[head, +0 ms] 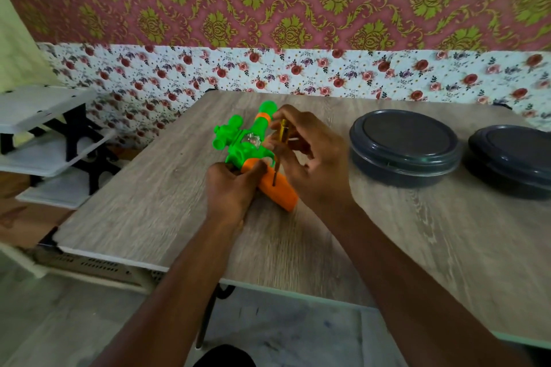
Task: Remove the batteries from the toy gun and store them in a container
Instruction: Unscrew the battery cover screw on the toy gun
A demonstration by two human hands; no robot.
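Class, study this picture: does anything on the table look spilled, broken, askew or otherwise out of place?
Nothing stands out. The left hand steadies the toy gun on the table, the right hand holds a screwdriver with its tip at the orange grip, and both dark containers sit flat with lids on.

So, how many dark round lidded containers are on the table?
2. The first container stands on the table just right of the right hand; the second container sits further right, cut off by the picture's edge. More may be out of view.
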